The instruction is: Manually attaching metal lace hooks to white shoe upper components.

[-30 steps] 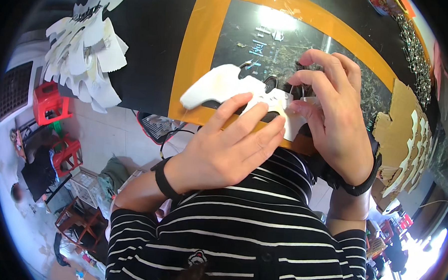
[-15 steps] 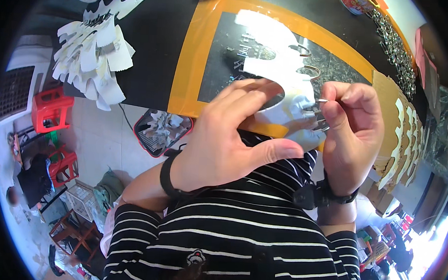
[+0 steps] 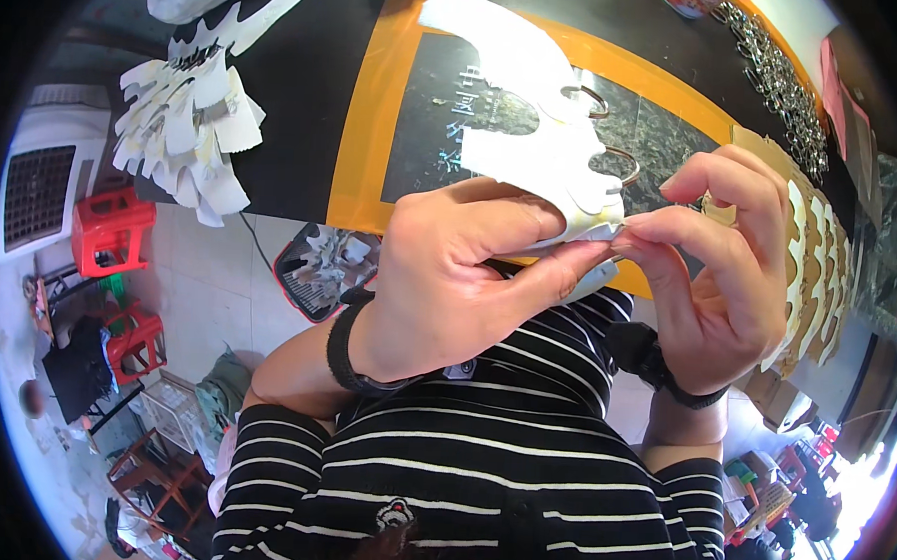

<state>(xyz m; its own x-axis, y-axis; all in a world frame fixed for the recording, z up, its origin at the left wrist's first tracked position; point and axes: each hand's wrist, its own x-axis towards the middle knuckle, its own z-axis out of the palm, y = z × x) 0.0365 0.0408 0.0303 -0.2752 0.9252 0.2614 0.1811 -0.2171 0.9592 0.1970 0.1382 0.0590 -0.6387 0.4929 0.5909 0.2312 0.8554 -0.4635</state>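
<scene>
A white strip with a scalloped, toothed edge (image 3: 519, 148) lies partly on the dark table in front of me and bends over its near side. Curved metal rings (image 3: 629, 166) stick out from its right edge. My left hand (image 3: 458, 285) is closed on the strip's near end, pinching it between thumb and fingers. At that end's right edge, the thumb and index fingertip of my right hand (image 3: 724, 282) press together, with the other fingers curled and apart. What the right fingertips hold is too small and covered to make out.
Orange tape (image 3: 359, 146) borders a panel on the table. Far left lies a pile of similar white pieces (image 3: 200, 119); a black basket (image 3: 324, 265) below holds more. Metal rings (image 3: 777, 89) are heaped at far right, above cardboard with white strips (image 3: 814, 266). Red stools (image 3: 115, 230) stand left.
My left hand has closed its thumb onto the strip's near end. My right fingertips, which held a small shiny metal piece apart from the strip, now meet its edge. The strip has shifted slightly left.
</scene>
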